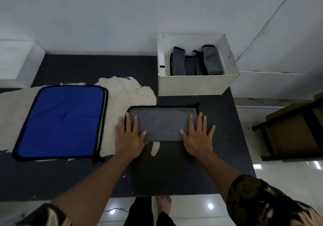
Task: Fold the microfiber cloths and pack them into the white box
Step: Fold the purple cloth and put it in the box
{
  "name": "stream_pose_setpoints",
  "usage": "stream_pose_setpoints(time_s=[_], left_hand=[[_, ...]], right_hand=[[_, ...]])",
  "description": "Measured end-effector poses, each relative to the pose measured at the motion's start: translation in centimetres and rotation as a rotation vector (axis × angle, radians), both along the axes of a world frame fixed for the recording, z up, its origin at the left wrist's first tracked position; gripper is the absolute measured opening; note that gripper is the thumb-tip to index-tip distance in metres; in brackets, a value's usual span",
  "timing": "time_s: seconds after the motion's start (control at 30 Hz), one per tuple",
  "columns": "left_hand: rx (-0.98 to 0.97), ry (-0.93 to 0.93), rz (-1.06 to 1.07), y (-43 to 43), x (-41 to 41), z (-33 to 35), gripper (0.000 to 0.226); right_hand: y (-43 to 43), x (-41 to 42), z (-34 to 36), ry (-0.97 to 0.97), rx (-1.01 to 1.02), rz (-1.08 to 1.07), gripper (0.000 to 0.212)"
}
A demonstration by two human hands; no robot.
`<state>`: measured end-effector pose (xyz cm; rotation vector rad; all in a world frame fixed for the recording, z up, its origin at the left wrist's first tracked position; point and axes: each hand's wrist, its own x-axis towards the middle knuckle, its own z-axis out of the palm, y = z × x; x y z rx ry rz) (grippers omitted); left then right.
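I see left hand and right hand pressing flat on the ends of the folded grey cloth on the bench, each grip wide open, fingers straight, clutching nothing; white box just behind holds rolled cloths; blue cloth lies left

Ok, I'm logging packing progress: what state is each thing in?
Grey cloth: folded, flat on table.
Blue cloth: spread flat, unfolded.
White box: open, holds folded grey cloths.
Left hand: fingers straight, pressing grey cloth.
Right hand: fingers straight, pressing grey cloth.
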<state>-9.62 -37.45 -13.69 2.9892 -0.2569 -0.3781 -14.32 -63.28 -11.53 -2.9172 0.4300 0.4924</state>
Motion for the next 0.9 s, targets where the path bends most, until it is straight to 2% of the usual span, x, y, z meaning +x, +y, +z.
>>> stream_pose_setpoints(time_s=[0.1, 0.2, 0.33, 0.47, 0.53, 0.67, 0.8, 0.9], left_hand=[[-0.054, -0.001, 0.165, 0.3, -0.1, 2.0, 0.066], [-0.234, -0.048, 0.398, 0.3, 0.1, 3.9, 0.057], [-0.499, 0.131, 0.609, 0.2, 1.4, 4.8, 0.052], [-0.445, 0.306, 0.610, 0.7, 1.8, 5.3, 0.006], [-0.428, 0.363, 0.587, 0.8, 1.5, 5.2, 0.018], [-0.491, 0.425, 0.546, 1.4, -0.4, 5.3, 0.015], [-0.551, 0.403, 0.526, 1.6, -2.9, 4.9, 0.017], [-0.474, 0.375, 0.492, 1.0, -4.5, 4.7, 0.022]], right_hand=[[0.1, 0.3, 1.6, -0.075, 0.033, -0.162, 0.067], [0.2, 0.4, 3.1, -0.228, 0.092, -0.385, 0.047], [-0.3, 1.1, 3.7, -0.160, 0.254, -0.528, 0.050], [-0.8, 1.3, 4.0, -0.067, 0.335, -0.584, 0.048], [-1.1, 0.8, 3.8, -0.046, 0.342, -0.563, 0.036], [-2.0, -1.2, 3.9, -0.069, 0.375, -0.578, 0.026], [-3.0, -4.1, 3.8, -0.093, 0.342, -0.614, 0.025], [-3.1, -5.5, 3.5, -0.082, 0.353, -0.639, 0.025]])
